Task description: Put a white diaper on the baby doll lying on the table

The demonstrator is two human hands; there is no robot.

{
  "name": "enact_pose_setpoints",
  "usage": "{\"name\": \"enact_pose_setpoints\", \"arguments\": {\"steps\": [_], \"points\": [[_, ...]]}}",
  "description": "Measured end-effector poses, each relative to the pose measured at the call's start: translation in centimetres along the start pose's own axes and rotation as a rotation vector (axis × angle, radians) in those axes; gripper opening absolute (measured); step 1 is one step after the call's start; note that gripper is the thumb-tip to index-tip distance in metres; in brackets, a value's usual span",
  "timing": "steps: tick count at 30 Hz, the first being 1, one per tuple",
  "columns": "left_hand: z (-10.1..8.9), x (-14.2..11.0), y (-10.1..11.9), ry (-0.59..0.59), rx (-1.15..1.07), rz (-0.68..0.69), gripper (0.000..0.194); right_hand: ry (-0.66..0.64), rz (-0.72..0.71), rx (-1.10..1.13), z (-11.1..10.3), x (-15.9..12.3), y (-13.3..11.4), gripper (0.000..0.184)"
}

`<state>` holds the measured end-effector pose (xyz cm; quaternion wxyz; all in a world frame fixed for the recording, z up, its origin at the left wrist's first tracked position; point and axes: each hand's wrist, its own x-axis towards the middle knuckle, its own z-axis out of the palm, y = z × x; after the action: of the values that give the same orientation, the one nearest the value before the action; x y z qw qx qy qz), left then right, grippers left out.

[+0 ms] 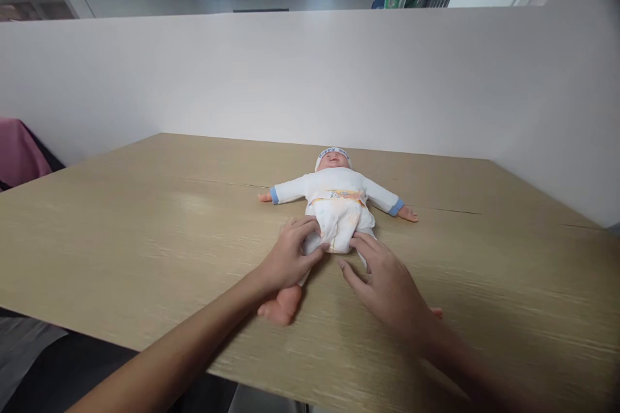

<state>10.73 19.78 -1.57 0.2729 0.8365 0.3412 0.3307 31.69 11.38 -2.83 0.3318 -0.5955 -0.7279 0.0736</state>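
Observation:
A baby doll (334,177) in a white top with blue cuffs lies on its back, arms spread, its head away from me. Round its hips is a white diaper (339,222) with an orange-patterned waistband. My left hand (293,251) is curled round the diaper's edge at the leg on the left, thumb on its lower border. On the other side, my right hand (382,281) touches the diaper's lower right edge with its fingertips, the thumb held apart. One bare doll foot (281,306) shows below my left wrist; my right hand mostly hides the other leg.
The doll rests on a wide wooden table (145,226) with seams across its top. A white partition (242,77) stands behind it. Pink cloth (22,151) shows at the far left, and a grey seat (264,400) is below the front edge.

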Motion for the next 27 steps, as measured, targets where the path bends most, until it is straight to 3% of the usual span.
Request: {"name": "enact_pose_setpoints", "arguments": {"steps": [5, 12, 16, 22, 27], "points": [[-0.1, 0.1, -0.1, -0.029, 0.016, -0.073, 0.016, -0.081, 0.131, 0.005, -0.4, 1.0, -0.4, 0.019], [0.1, 0.0, -0.6, 0.025, -0.027, -0.152, 0.026, 0.104, 0.285, 0.187, -0.3, 1.1, 1.6, 0.037], [0.4, -0.3, -0.8, 0.076, -0.140, -0.230, 0.034, 0.100, 0.382, 0.183, -1.2, 0.7, 1.8, 0.042], [0.8, -0.4, -0.6, 0.171, -0.282, -0.348, 0.048, 0.030, 0.415, 0.194, -2.4, 1.0, 0.7, 0.037], [-0.2, 0.1, 0.1, 0.067, -0.324, -0.392, 0.038, 0.028, 0.355, 0.164, -1.7, 1.2, 0.2, 0.038]]}}
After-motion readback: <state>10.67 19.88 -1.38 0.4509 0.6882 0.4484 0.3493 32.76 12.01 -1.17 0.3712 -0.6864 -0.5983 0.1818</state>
